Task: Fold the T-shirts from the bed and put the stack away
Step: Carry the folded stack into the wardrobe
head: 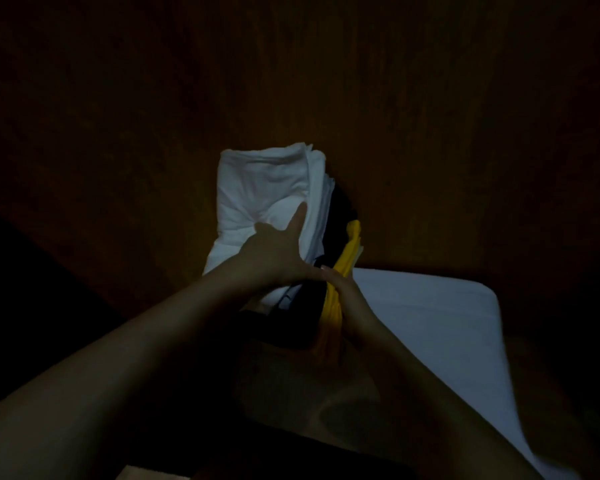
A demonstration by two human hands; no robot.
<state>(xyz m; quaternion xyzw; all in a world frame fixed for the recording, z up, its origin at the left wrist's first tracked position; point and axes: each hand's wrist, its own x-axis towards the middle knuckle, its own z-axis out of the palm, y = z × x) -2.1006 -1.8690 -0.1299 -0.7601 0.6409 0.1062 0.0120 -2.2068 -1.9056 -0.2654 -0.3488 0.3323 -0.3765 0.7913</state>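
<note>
A stack of folded T-shirts (267, 188) is held in front of me, tipped on its side: white shirts on the left, a black shirt (340, 216) in the middle, a yellow shirt (347, 258) on the right. My left hand (274, 247) lies flat against the white side, fingers straight and spread. My right hand (350, 299) presses against the yellow side from the right; its fingers are mostly hidden behind the stack. The scene is very dark.
Dark brown wooden panelling (430, 116) fills the background behind the stack. A white bed or mattress corner (447, 313) lies at the lower right. A black shape (14, 271) stands at the left edge.
</note>
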